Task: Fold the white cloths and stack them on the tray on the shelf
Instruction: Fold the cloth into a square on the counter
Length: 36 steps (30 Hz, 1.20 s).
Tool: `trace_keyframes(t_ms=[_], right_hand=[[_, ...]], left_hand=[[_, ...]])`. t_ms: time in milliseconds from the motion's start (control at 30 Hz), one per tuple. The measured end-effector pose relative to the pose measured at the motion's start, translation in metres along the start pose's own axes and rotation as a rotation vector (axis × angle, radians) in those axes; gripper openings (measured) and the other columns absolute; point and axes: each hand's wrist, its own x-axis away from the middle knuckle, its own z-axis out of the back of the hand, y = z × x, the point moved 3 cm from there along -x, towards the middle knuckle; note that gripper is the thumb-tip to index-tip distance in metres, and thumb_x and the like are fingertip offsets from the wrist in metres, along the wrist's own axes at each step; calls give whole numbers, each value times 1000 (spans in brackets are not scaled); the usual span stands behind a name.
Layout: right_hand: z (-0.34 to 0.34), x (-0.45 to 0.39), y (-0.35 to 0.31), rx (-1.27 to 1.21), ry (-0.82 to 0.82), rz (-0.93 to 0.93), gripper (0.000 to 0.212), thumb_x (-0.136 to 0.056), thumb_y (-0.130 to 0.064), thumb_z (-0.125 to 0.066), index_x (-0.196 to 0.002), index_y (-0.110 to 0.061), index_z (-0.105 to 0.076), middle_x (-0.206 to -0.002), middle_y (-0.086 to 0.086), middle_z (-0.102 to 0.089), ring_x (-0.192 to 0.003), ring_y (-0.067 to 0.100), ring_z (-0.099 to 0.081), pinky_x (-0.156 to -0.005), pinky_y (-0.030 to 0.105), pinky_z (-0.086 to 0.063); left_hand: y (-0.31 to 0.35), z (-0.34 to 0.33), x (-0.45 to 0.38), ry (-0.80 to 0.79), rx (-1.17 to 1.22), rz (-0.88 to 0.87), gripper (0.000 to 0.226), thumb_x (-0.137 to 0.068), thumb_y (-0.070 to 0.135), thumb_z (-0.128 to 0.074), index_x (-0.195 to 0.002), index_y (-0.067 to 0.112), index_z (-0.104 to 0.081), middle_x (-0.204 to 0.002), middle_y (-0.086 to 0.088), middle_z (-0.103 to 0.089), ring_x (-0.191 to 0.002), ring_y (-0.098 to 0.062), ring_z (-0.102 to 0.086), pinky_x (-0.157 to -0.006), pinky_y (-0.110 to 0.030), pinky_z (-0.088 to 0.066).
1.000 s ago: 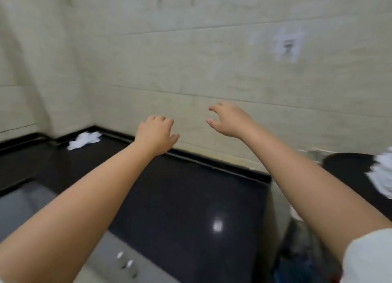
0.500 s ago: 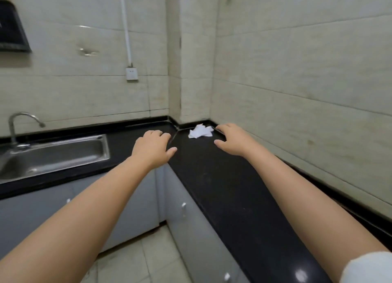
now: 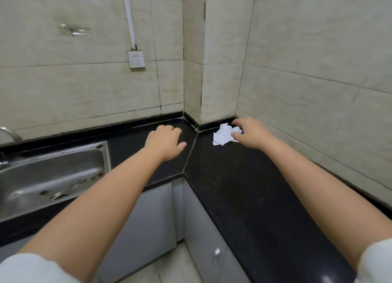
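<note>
I am at the pick-up step: a crumpled white cloth (image 3: 222, 135) lies on the black worktop (image 3: 244, 187) in the wall corner. My right hand (image 3: 250, 134), fingers spread, touches it; my left hand (image 3: 164, 139) hovers empty, loosely curled, left of the cloth. Next I must pinch and lift it.

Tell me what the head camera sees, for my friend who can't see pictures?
A person's right hand reaches onto a crumpled white cloth in the far corner of a black countertop, fingers open on it. The left hand hovers open nearby, holding nothing. A steel sink sits at left below a tiled wall with a white socket.
</note>
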Motion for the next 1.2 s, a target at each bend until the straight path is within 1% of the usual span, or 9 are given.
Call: trace_keyframes(t_ms=[200,400,600,767,867,933,1000,1100,1200], right_hand=[[-59,-105,33,23,-32,-130,36,-86,-19,-51,-119,-5,-55,-121,18,-58,-109,32,-54,-89,38,-45],[-112,-203,65,38,-80,-321,28,-86,-19,-49,-106,-3,-60,-106,18,-64,-95,32,-58,-71,34,-42],[-191,-252,106,-3,-193,-463,28,-88,-19,-50,-109,-2,-60,-111,15,-65,-104,31,-58,-88,41,-49],[-254,-301,140,-48,-273,-485,17,-85,-16,-53,-97,-7,-61,-109,18,-64,-102,32,-58,-80,36,-46],[-293,-329,158,-82,-321,-478,33,-86,-14,-53,-119,-9,-56,-120,16,-59,-113,31,-53,-90,39,-47],[-313,-340,174,-76,-326,-496,38,-86,-13,-52,-124,-7,-51,-120,17,-57,-111,32,-52,-91,42,-47],[-327,-349,189,-74,-276,-498,32,-87,-13,-53,-118,-5,-55,-111,17,-57,-105,33,-54,-86,41,-49],[-334,-356,203,-111,-174,-473,17,-85,-7,-51,-87,2,-65,-88,18,-62,-87,32,-57,-70,35,-44],[-324,-347,209,-155,-148,-447,20,-81,-6,-54,-65,5,-59,-66,18,-59,-64,24,-51,-60,34,-39]], left_hand=[[-32,-52,-132,-29,23,-126,48,-94,42,-42,-134,15,-42,-137,-8,-45,-128,-28,-39,-98,-43,-40],[-43,-105,-262,-129,99,-305,45,-95,35,-41,-135,14,-41,-136,-9,-45,-128,-29,-39,-98,-44,-40],[-33,-179,-341,-291,166,-416,43,-95,32,-42,-133,12,-42,-134,-9,-47,-125,-28,-41,-98,-43,-42],[-31,-238,-375,-400,216,-430,42,-95,32,-44,-132,13,-44,-134,-8,-47,-125,-26,-42,-98,-42,-43],[-37,-267,-389,-473,218,-407,43,-95,32,-44,-133,13,-43,-134,-7,-47,-126,-25,-41,-101,-41,-43],[-39,-284,-401,-507,217,-388,42,-95,31,-44,-133,13,-43,-136,-7,-46,-127,-25,-40,-103,-41,-41],[-37,-300,-410,-521,229,-374,39,-95,29,-43,-130,12,-46,-133,-7,-48,-125,-24,-43,-102,-40,-42],[-25,-316,-417,-533,278,-371,40,-95,30,-44,-132,13,-45,-133,-5,-49,-124,-22,-43,-102,-36,-42],[-2,-323,-418,-505,337,-368,48,-94,36,-46,-135,13,-41,-136,-5,-46,-127,-21,-41,-105,-34,-39]])
